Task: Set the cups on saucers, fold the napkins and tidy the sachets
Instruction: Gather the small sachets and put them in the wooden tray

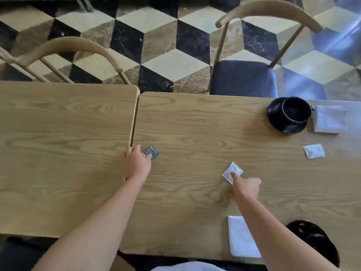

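My left hand (pixel 137 162) lies over the gap between two tables, its fingertips touching a grey sachet (pixel 151 152). With one fingertip, my right hand (pixel 247 187) presses on a white sachet (pixel 232 172) that lies flat on the right table. Another white sachet (pixel 314 151) lies further right. At the far right a black cup (pixel 295 112) stands on a black saucer (pixel 281 127), with a folded white napkin (pixel 330 119) beside it. A second folded napkin (pixel 241 236) lies near the front edge, next to a black cup (pixel 312 236) partly hidden by my right arm.
Two wooden tables (pixel 58 153) stand side by side with a narrow gap (pixel 133 126). A chair with a dark seat (pixel 244 78) and another wooden chair (pixel 64 47) stand behind them on a chequered floor.
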`<state>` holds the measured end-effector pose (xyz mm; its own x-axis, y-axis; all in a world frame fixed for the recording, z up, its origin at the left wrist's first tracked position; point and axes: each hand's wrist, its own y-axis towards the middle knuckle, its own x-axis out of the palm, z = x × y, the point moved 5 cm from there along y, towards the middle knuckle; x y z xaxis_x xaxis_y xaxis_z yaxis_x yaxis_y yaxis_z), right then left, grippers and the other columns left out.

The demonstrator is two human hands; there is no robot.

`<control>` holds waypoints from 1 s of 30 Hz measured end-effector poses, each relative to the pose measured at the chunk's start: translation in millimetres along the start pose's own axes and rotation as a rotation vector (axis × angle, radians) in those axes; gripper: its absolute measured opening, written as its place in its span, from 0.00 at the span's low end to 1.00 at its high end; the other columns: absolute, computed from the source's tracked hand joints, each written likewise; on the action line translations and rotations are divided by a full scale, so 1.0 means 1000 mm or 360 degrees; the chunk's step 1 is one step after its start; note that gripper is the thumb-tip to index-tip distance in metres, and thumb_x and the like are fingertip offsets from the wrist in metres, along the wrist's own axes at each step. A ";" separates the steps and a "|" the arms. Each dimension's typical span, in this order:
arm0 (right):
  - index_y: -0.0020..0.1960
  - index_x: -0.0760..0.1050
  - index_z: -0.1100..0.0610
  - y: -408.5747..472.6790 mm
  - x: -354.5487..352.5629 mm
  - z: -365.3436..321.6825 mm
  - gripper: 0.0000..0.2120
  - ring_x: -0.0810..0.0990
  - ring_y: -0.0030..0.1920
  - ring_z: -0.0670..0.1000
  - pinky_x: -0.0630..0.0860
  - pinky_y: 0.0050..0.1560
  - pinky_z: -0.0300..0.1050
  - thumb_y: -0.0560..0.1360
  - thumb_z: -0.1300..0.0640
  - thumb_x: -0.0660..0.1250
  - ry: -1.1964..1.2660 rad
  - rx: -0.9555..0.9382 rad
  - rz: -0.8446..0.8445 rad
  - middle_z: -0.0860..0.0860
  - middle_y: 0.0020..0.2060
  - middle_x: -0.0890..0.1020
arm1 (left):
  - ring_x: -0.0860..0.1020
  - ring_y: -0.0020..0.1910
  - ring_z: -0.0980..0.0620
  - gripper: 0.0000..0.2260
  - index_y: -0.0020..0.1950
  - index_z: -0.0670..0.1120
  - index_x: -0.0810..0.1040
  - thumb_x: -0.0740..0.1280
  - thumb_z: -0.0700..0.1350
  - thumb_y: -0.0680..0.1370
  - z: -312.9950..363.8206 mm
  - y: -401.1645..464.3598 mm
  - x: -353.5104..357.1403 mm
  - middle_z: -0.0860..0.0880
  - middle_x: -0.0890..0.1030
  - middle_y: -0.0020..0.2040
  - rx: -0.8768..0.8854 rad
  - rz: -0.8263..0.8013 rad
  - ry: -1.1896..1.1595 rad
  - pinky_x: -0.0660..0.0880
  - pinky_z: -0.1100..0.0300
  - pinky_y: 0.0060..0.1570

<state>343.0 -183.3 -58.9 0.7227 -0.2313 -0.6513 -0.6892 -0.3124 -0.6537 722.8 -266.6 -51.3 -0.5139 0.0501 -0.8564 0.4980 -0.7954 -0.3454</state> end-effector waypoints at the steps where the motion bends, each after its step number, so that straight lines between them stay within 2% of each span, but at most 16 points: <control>1: 0.61 0.66 0.64 0.001 0.001 0.002 0.29 0.77 0.47 0.58 0.74 0.47 0.51 0.73 0.47 0.75 0.0006 0.0037 0.0017 0.56 0.46 0.75 | 0.74 0.64 0.37 0.24 0.69 0.40 0.77 0.75 0.46 0.74 0.001 0.007 0.002 0.38 0.76 0.65 0.0044 -0.0022 0.0072 0.70 0.47 0.66; 3: 0.58 0.71 0.65 0.002 0.004 0.005 0.27 0.78 0.44 0.57 0.70 0.39 0.46 0.72 0.46 0.76 0.0028 0.0063 0.0008 0.56 0.47 0.79 | 0.74 0.63 0.38 0.24 0.66 0.43 0.79 0.76 0.50 0.73 0.007 0.014 0.005 0.41 0.78 0.64 0.0155 -0.0026 0.0245 0.69 0.48 0.65; 6: 0.52 0.77 0.64 0.006 0.008 0.003 0.21 0.79 0.39 0.56 0.64 0.30 0.43 0.71 0.47 0.74 0.0037 0.0056 -0.0019 0.57 0.45 0.82 | 0.76 0.57 0.40 0.15 0.56 0.45 0.80 0.76 0.50 0.73 0.016 0.017 0.010 0.44 0.82 0.55 0.0177 -0.0041 0.0288 0.72 0.49 0.59; 9: 0.44 0.79 0.61 0.008 0.012 -0.004 0.14 0.76 0.33 0.51 0.66 0.30 0.43 0.72 0.49 0.72 -0.0016 0.0013 -0.0048 0.54 0.39 0.81 | 0.78 0.55 0.40 0.09 0.51 0.46 0.80 0.74 0.47 0.75 0.015 0.021 0.013 0.44 0.83 0.52 0.0101 -0.0154 0.0196 0.77 0.50 0.54; 12: 0.48 0.79 0.57 0.001 0.014 -0.011 0.10 0.77 0.37 0.50 0.69 0.34 0.44 0.74 0.50 0.71 -0.0093 -0.0083 -0.0063 0.51 0.41 0.81 | 0.79 0.54 0.40 0.04 0.49 0.46 0.81 0.72 0.45 0.76 0.016 0.015 0.016 0.43 0.80 0.55 0.0111 -0.0183 0.0149 0.77 0.51 0.54; 14: 0.49 0.80 0.57 -0.006 0.016 -0.016 0.10 0.78 0.39 0.50 0.71 0.38 0.45 0.75 0.51 0.72 -0.0076 -0.0211 -0.0107 0.51 0.40 0.82 | 0.79 0.51 0.40 0.03 0.46 0.47 0.77 0.71 0.44 0.77 0.023 0.001 0.023 0.44 0.81 0.51 0.0116 -0.0255 -0.0007 0.77 0.51 0.50; 18: 0.50 0.84 0.59 -0.042 0.023 -0.021 0.08 0.79 0.39 0.49 0.72 0.43 0.45 0.76 0.54 0.73 0.0254 -0.0355 -0.0434 0.51 0.39 0.84 | 0.78 0.42 0.45 0.06 0.44 0.46 0.75 0.71 0.44 0.77 0.055 -0.048 0.046 0.48 0.79 0.41 0.0114 -0.0679 -0.0566 0.71 0.55 0.39; 20: 0.49 0.84 0.58 -0.065 0.018 -0.020 0.07 0.80 0.40 0.48 0.73 0.43 0.44 0.76 0.55 0.73 0.0362 -0.0381 -0.0608 0.51 0.40 0.85 | 0.79 0.39 0.47 0.06 0.44 0.46 0.75 0.71 0.43 0.78 0.074 -0.080 0.056 0.47 0.79 0.40 0.0110 -0.0979 -0.0808 0.74 0.54 0.38; 22: 0.49 0.85 0.57 -0.085 0.008 -0.016 0.06 0.79 0.39 0.47 0.72 0.41 0.42 0.77 0.55 0.72 0.0395 -0.0425 -0.0734 0.50 0.40 0.85 | 0.83 0.39 0.47 0.05 0.46 0.45 0.75 0.70 0.42 0.80 0.089 -0.112 0.064 0.42 0.83 0.44 0.0009 -0.1235 -0.1031 0.80 0.53 0.35; 25: 0.48 0.84 0.57 -0.103 -0.024 0.003 0.05 0.80 0.39 0.47 0.73 0.42 0.42 0.77 0.55 0.71 0.0405 -0.0471 -0.0714 0.52 0.40 0.86 | 0.86 0.41 0.44 0.06 0.47 0.42 0.77 0.69 0.44 0.81 0.107 -0.158 0.069 0.37 0.85 0.48 -0.0034 -0.1487 -0.1167 0.83 0.50 0.36; 28: 0.52 0.83 0.57 -0.114 -0.067 0.037 0.07 0.82 0.41 0.47 0.74 0.40 0.41 0.78 0.55 0.71 0.0417 -0.0415 -0.0651 0.56 0.46 0.88 | 0.86 0.43 0.39 0.15 0.49 0.39 0.82 0.69 0.51 0.81 0.118 -0.213 0.068 0.37 0.86 0.46 0.0010 -0.1688 -0.1184 0.84 0.44 0.44; 30: 0.49 0.82 0.56 -0.123 -0.101 0.064 0.03 0.83 0.38 0.44 0.74 0.36 0.37 0.78 0.57 0.72 0.0457 -0.0434 -0.0553 0.53 0.42 0.87 | 0.86 0.45 0.39 0.14 0.51 0.39 0.84 0.70 0.51 0.80 0.121 -0.253 0.066 0.38 0.87 0.47 0.0077 -0.1862 -0.1179 0.84 0.45 0.45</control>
<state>351.2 -62.7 62.4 0.9178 -0.3025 -0.2572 -0.3953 -0.6352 -0.6635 478.4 -135.2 25.6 -0.8664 0.3785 0.3257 -0.4919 -0.5346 -0.6872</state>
